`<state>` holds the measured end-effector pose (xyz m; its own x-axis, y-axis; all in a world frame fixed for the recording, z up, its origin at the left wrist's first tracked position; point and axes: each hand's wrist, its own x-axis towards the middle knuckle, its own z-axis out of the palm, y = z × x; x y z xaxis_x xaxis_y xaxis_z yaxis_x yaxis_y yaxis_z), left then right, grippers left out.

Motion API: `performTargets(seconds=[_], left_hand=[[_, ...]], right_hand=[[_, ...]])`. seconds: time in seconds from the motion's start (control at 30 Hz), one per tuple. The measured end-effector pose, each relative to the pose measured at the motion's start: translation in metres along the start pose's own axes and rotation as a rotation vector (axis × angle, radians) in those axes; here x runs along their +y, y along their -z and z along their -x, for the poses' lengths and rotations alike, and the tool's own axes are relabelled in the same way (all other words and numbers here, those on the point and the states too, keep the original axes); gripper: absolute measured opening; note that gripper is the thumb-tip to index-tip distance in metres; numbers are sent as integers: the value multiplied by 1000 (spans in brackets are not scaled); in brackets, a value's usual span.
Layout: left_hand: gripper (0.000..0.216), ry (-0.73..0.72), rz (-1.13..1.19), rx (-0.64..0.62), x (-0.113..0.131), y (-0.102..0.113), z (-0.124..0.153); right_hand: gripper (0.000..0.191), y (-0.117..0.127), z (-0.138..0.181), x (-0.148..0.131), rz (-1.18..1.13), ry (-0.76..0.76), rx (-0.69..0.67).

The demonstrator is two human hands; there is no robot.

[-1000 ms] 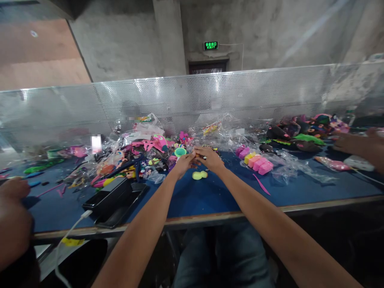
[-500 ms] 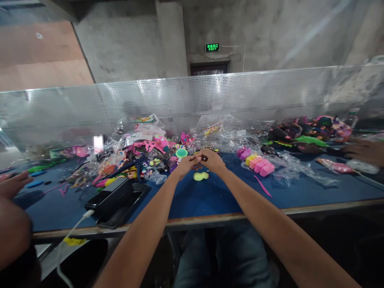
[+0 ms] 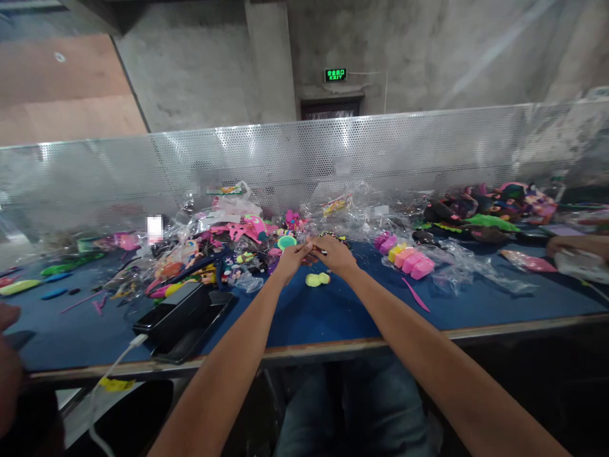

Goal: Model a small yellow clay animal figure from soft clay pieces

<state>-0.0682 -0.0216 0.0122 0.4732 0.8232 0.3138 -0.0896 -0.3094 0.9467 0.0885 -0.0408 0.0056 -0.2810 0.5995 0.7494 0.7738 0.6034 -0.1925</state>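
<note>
Blue table (image 3: 328,314), left hand (image 3: 291,259) touching right hand (image 3: 335,254)

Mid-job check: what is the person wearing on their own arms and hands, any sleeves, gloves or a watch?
Nothing shows. The left forearm and right forearm are bare up to the picture's lower edge, with no sleeves, watch or bands. The left hand and right hand are ungloved; rings would be too small to tell.

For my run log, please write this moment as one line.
hands: left hand and right hand joined, fingers pinching small dark piece | nearby: two yellow-green clay lumps on blue table
</note>
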Motion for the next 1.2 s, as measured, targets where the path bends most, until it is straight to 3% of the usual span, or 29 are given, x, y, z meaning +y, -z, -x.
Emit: performTargets(seconds=[0.33, 0.73, 1.0, 1.2], left_hand=[[44, -26, 30, -13, -3, 1, 0], [49, -23, -41, 84, 3, -2, 3], [43, -30, -86, 79, -3, 3, -1], [47, 9, 57, 64, -1, 1, 0]], right_hand=[[33, 1, 1, -3, -6, 22, 33], [28, 5, 3, -13, -13, 11, 21], [35, 2, 4, -11, -4, 18, 47], [30, 2, 2, -7, 7, 52, 36]])
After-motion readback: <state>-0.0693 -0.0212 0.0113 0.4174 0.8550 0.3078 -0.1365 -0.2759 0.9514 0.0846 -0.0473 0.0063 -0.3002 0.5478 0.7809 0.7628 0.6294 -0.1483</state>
